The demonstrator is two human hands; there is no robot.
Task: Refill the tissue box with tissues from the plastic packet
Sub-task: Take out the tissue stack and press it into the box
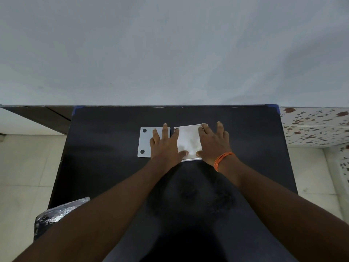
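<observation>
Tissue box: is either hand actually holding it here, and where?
Both hands lie flat, nothing gripped. The right hand and left hand press on the white tissues in the open tissue box; left fingers also overlap the grey lid.

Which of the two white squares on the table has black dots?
The left one, the flat panel under the left hand; two black dots show along its left edge. The right square shows none.

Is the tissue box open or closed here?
Open. Its flat grey lid lies on the black table left of the box, and white tissues show inside, pressed by both hands.
</observation>
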